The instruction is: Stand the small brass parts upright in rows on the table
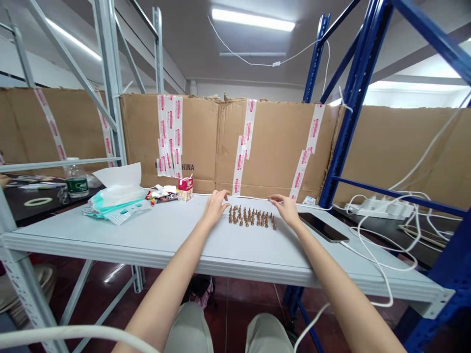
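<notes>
Your left hand [217,203] is loosely spread at the left edge of the group, thumb and fingers apart, no grip visible; your right hand [287,208] reaches in from the other side, thumb and index drawn close together, and I can't tell whether anything tiny is pinched there. Small brown figures [252,218] are on the grey tabletop [176,240] between your hands, mostly upright in tight, slightly uneven rows. Left thumb is just beside the leftmost ones; contact unclear. Handling, my read: metallic look, so probably rigid, smooth, a bit slick, light one by one but dense for their size. Breakage risk looks low, tipping risk higher: narrow bodies, close neighbours. Best hold is a thumb-and-index pinch at mid-body, straight from above, light pressure; a sideways approach could knock a row. Edge pieces nearest each hand give the most finger room. Phone [324,227] lies just outside your right hand, white cable [362,253] beyond it. Drink carton [185,190] sits left of your left hand, tissue pack [119,196] farther out.
</notes>
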`<state>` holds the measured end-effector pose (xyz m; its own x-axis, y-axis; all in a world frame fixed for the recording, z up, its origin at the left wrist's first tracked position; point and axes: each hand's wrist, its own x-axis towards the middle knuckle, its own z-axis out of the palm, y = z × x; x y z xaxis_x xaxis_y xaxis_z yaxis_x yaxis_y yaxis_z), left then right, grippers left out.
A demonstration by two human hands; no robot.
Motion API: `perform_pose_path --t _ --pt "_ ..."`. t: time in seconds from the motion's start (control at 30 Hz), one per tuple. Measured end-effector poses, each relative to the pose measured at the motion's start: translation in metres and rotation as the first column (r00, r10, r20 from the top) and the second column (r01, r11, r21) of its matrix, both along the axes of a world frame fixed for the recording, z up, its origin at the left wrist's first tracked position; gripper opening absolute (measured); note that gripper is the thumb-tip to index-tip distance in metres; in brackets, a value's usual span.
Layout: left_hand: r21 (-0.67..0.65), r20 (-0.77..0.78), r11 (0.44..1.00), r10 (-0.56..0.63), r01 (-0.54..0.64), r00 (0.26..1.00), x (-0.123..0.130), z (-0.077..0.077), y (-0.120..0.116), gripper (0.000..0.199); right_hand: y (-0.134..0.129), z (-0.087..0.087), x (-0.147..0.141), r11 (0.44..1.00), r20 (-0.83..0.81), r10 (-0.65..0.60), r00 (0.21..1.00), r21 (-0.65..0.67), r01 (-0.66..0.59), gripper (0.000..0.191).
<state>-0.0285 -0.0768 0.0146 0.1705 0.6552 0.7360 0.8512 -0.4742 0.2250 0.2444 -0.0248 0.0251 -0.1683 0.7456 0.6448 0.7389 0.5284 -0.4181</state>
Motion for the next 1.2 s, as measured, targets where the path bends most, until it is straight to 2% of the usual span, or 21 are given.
perform_pose_path --t 0.1,0.2,0.27,0.33,0.43,0.57,0.87,1.07,1.2 --pt "0.053 0.036 0.998 -0.036 0.034 0.999 0.006 0.002 -0.003 0.031 -0.013 0.011 -0.042 0.970 -0.044 0.226 0.973 -0.084 -0.229 0.021" --pt "0.064 -0.007 0.993 -0.098 0.098 0.995 0.009 0.002 -0.004 0.028 -0.021 0.015 -0.076 0.895 -0.153 0.418 0.896 -0.101 -0.435 0.021" --pt "0.062 -0.016 0.990 -0.125 0.126 0.992 0.010 0.002 -0.004 0.025 -0.022 0.014 -0.089 0.848 -0.254 0.488 0.835 -0.087 -0.523 0.023" --pt "0.088 0.002 0.988 -0.130 0.130 0.991 0.011 0.002 -0.004 0.027 -0.020 0.011 -0.094 0.823 -0.341 0.508 0.791 -0.080 -0.563 0.025" --pt "0.152 -0.008 0.980 -0.132 0.132 0.991 0.012 0.001 -0.003 0.028 -0.021 0.007 -0.092 0.812 -0.400 0.503 0.766 -0.084 -0.577 0.023" --pt "0.199 -0.104 0.972 -0.108 0.127 0.989 0.013 -0.001 -0.001 0.015 -0.027 0.006 -0.089 0.809 -0.394 0.492 0.776 -0.124 -0.575 0.020" --pt "0.292 -0.243 0.954 0.012 0.061 0.970 0.009 -0.002 0.001 0.026 -0.029 0.003 -0.095 0.808 -0.373 0.519 0.769 -0.079 -0.583 0.023" --pt "0.352 -0.271 0.936 0.097 0.005 0.958 0.010 -0.003 0.003 0.029 -0.027 -0.007 -0.102 0.887 -0.194 0.438 0.878 -0.064 -0.457 0.040" --pt "0.357 -0.322 0.934 0.143 -0.020 0.936 0.013 -0.003 0.002 0.030 -0.026 -0.013 -0.108 0.918 -0.183 0.380 0.907 -0.043 -0.393 0.041"
